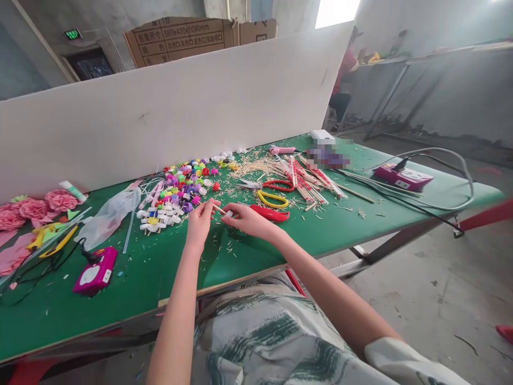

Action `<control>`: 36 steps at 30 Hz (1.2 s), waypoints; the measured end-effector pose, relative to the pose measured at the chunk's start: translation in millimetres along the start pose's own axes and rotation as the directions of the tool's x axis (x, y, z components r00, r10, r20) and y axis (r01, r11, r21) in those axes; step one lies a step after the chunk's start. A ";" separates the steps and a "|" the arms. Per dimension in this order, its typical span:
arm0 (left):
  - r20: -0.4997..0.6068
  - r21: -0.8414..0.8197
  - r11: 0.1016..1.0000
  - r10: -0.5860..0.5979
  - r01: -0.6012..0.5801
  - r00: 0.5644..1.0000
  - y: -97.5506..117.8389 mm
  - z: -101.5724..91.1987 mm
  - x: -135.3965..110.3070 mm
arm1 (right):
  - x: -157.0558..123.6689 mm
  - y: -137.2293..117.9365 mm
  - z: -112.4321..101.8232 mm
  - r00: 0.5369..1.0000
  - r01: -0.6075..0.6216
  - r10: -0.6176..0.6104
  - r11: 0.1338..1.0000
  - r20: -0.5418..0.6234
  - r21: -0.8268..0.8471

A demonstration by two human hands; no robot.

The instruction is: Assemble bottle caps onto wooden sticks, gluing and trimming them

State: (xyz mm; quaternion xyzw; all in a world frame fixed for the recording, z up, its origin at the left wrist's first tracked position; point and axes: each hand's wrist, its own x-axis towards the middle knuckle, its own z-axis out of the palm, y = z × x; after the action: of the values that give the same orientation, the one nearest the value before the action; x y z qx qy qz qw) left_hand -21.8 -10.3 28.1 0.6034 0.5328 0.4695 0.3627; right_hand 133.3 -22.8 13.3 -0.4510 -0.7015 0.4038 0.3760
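Observation:
My left hand (199,218) and my right hand (245,218) meet over the green table (168,267), a little above its surface. Between them is a short wooden stick (218,209); my left fingers pinch one end. My right fingers pinch a small white cap (228,214) at the stick's other end. Just behind my left hand lies a pile of small coloured caps on sticks (176,195). Red-handled scissors (276,185), yellow-handled scissors (272,200) and a red tool (270,214) lie just beyond my right hand.
A white board (160,112) stands along the table's back. Pink paper flowers (36,206), a clear plastic bag (108,214) and a magenta device (95,271) sit at left. A bundle of sticks (308,179), wood shavings, a magenta power strip (403,177) and cables lie at right. A person in red (344,80) is far behind.

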 end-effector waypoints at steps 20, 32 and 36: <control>-0.063 0.415 0.910 0.041 -0.011 0.997 -12.3 -9.0 -22.9 | 2.8 -5.4 -9.1 0.965 -0.195 0.095 0.883 -0.243 -0.427; -0.154 0.353 0.931 0.150 -0.087 0.977 -14.4 -10.5 -37.4 | -2.3 -7.3 10.8 0.973 -0.183 0.048 0.757 -0.225 -0.628; -0.187 0.343 0.930 0.205 -0.132 0.961 -10.7 -4.4 -44.3 | -1.6 -9.5 16.4 0.974 -0.115 -0.057 0.715 -0.221 -0.689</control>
State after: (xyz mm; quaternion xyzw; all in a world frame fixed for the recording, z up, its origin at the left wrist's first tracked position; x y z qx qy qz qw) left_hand -28.8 -52.3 11.4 0.6433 0.5860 0.4678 0.1543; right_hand 116.1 -30.6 15.2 -0.6134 -0.7471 0.0614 0.2488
